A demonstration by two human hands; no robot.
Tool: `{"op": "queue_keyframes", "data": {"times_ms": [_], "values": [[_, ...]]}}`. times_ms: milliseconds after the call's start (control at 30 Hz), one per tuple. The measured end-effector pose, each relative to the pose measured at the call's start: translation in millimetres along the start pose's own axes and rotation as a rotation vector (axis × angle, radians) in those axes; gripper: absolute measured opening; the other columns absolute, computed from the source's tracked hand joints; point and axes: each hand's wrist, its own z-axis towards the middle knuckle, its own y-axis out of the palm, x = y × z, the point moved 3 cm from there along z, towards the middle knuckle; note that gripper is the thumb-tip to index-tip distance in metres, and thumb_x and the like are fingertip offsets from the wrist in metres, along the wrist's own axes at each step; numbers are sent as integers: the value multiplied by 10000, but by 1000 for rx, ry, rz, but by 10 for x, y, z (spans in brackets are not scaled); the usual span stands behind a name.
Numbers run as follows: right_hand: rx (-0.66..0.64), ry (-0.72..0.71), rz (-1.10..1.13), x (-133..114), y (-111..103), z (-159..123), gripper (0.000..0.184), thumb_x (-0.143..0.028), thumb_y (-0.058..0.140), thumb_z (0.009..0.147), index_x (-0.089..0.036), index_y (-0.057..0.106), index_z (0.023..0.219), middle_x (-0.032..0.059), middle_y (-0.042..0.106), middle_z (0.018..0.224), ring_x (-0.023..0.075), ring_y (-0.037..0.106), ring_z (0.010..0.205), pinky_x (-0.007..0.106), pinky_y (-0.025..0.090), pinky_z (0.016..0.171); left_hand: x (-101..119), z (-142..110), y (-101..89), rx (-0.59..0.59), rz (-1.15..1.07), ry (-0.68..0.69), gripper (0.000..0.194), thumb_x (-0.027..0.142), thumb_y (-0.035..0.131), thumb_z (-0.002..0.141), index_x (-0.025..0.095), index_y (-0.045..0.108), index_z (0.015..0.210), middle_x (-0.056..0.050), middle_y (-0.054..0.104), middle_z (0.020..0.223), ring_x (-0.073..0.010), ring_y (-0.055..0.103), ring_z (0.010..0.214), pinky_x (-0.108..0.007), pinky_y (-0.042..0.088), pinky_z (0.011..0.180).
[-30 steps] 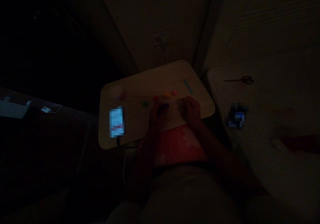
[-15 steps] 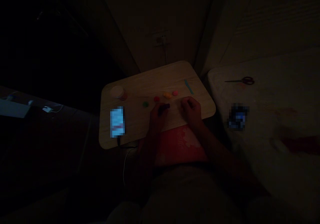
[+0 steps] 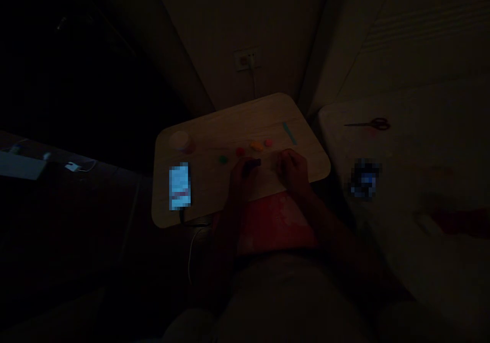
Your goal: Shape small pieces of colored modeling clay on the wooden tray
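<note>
– What is shown of the left hand in the head view?
– The left hand (image 3: 242, 178) is seen over the near part of the small table (image 3: 206, 128), with a dark purple piece (image 3: 254, 163) gripped in its closed fingers. One end of the piece is left exposed, pointed towards the right hand (image 3: 294, 172).
– And how is the right hand held?
– Its fingers are curled in, with only a slight opening between thumb and forefinger. Whether anything is pinched there cannot be told in the dim light. The two hands are held apart.
– What is set out beyond them?
– A loose row is formed on the tabletop by a green lump (image 3: 223, 159), a red lump (image 3: 240, 151), an orange lump (image 3: 256, 146) and a pink lump (image 3: 268, 142). A teal strip (image 3: 290, 133) is laid at a slant beyond the right hand.
– Is anything placed at the table's left side?
– A pale-lidded tub (image 3: 179, 141) is seen there, with a lit, blurred screen (image 3: 179, 186) nearer the person.
– And off the table?
– On the pale surface (image 3: 413, 144) to the right, scissors (image 3: 378, 124) and a pixelated dark object (image 3: 364, 179) are seen. A plug is fitted in the wall socket (image 3: 242, 60) behind the table
</note>
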Motion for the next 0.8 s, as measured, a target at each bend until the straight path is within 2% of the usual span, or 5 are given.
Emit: {"op": "queue_keyframes", "data": {"times_ms": [200, 267, 433, 667, 800], "values": [[13, -8, -122, -10, -32, -11, 494, -493, 590, 990, -228, 479, 589, -27, 455, 583, 137, 407, 565, 289, 331, 546, 65, -8, 8, -4, -2, -3, 169, 227, 689, 852, 198, 686, 1019, -35, 740, 991, -188, 690, 926, -280, 553, 850], [-28, -46, -133, -42, -17, 1, 424, -469, 618, 970, -224, 547, 631, -14, 518, 645, 147, 468, 619, 293, 385, 593, 97, -12, 19, 3, 2, 27, 156, 215, 686, 858, 194, 689, 1013, -40, 741, 997, -180, 690, 931, -277, 550, 859], [-147, -136, -140, -98, 20, 20, 149, -388, 712, 907, -251, 769, 898, 57, 740, 948, 220, 673, 936, 370, 526, 871, 123, -12, 37, 19, 39, 109, 155, 173, 671, 844, 198, 695, 996, -49, 728, 1014, -176, 681, 937, -292, 539, 875], [-140, 27, -24, 77, 20, -7, 220, -420, 790, 843, -237, 777, 965, 64, 795, 962, 204, 723, 833, 342, 594, 769, 110, -12, 35, 27, 56, 79, 188, 157, 657, 825, 211, 689, 1002, -48, 732, 1015, -183, 687, 947, -312, 552, 903], [-167, 21, -39, 82, 30, -16, 191, -406, 774, 858, -231, 778, 933, 53, 793, 915, 194, 726, 803, 329, 592, 755, 93, -19, 41, 26, 19, 78, 148, 200, 663, 845, 208, 680, 992, -46, 723, 1004, -177, 685, 925, -302, 544, 872]]}}
